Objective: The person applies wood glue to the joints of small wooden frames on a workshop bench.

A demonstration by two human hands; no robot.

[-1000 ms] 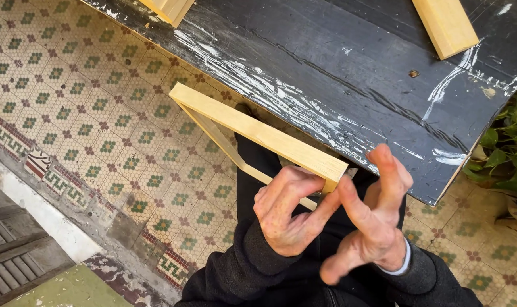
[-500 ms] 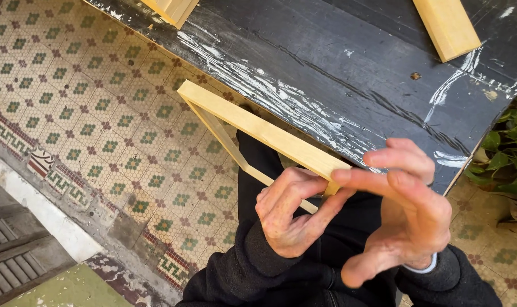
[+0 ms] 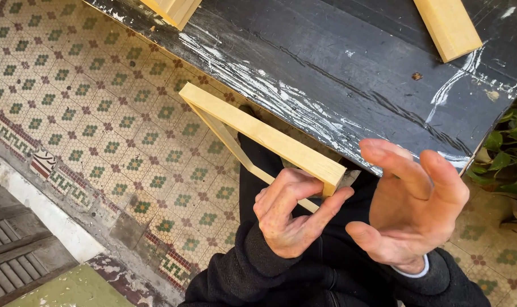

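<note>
at the table edge: i see a pale rectangular wooden frame hanging out past the lip of the black paint-scuffed wooden tabletop, its long top rail running diagonally over the patterned tile floor.
left hand: my left hand pinches the frame's near corner, thumb under and fingers curled up against the rail end, so it is grasping the frame.
right hand: my right hand is spread and holding nothing, fingers arched just beside that corner, not touching it.
frame position: between the table edge and my lap, tilted, thin lower rail below.
doing it well: i judge the 1-hand pinch is light for a long piece; i would keep the corner firm and bring the free palm in square.
nearby: 2 pale wooden blocks lie on the tabletop, well apart from the frame; green leaves at right.
</note>
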